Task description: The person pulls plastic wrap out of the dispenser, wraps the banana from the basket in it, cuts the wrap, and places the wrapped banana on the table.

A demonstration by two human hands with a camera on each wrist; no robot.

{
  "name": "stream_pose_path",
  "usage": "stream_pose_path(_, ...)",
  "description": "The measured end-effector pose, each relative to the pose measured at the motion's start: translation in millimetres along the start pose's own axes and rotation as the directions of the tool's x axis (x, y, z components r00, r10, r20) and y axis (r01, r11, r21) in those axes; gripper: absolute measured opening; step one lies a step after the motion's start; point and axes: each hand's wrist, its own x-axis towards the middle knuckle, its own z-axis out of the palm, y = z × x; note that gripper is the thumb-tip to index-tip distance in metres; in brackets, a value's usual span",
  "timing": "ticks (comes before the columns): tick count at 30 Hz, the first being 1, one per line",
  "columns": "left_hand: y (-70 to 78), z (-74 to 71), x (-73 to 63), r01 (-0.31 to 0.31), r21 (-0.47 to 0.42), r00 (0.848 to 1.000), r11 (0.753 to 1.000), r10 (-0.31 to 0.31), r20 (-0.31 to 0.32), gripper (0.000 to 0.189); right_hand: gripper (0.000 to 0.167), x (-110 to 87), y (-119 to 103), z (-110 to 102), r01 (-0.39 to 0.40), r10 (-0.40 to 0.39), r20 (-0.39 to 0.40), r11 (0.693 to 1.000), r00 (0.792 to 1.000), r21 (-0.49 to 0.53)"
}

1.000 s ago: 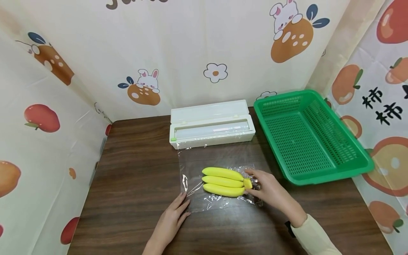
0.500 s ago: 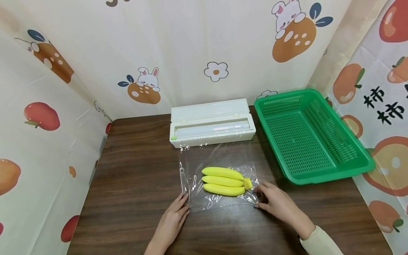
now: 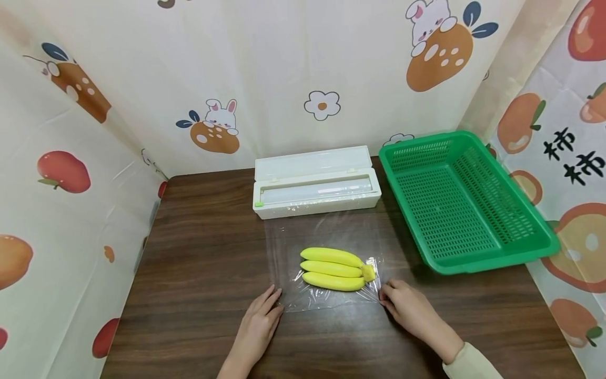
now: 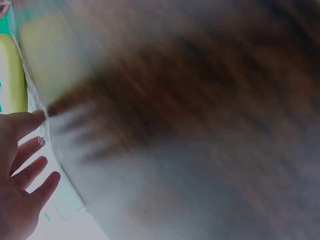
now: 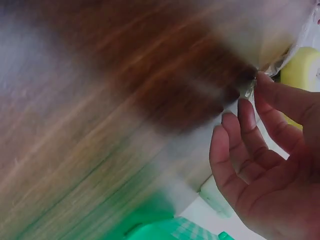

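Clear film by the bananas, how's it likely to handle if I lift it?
The clear film will probably be floppy, judging by wrinkles near the bananas. It's transparent and looks thin, so it's likely light and might tear. It may tug at the white box, which it seems to reach.

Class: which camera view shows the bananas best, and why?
The head view: it shows all three bananas whole, stem included. The left wrist view catches only a yellow strip at its left edge; the right wrist view, a part at its right edge, partly behind the right hand.
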Motion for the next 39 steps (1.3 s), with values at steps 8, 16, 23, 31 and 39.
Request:
stream_pose_path(8, 1.3, -1.9, 7.2, -0.007, 0.063, 0.999, 0.998, 0.009, -0.046, 0.02, 0.026, -2.3, -9, -4, 0.017, -0.019, -0.032, 0.999, 0.999, -0.052)
stream_pose_path(16, -2.2, -9.7, 25.4, -0.028, 0.104, 0.996, 0.994, 0.037, -0.087, 0.063, 0.026, 2.2, -20, -17, 0.068, -0.078, -0.102, 0.993, 0.992, -0.094)
stream_pose_path(23, -6.5, -16.3, 48.8, -0.056, 0.093, 0.995, 0.994, 0.063, -0.075, 0.021, 0.023, 8.9, -22, -26, 0.203, -0.229, -0.211, 0.969, 0.95, -0.138)
stream_pose_path(31, -4.3, -19.7, 84.2, -0.114, 0.087, 0.993, 0.99, 0.117, -0.026, 0.025, 0.031, 20.3, -28, -32, 0.242, -0.266, -0.268, 0.963, 0.926, -0.121)
stream_pose_path(39, -2.6, -14.5, 119.1, -0.199, 0.08, 0.98, 0.977, 0.199, 0.001, 0.014, 0.016, 30.2, -30, -35, 0.27, -0.291, -0.281, 0.956, 0.915, -0.115)
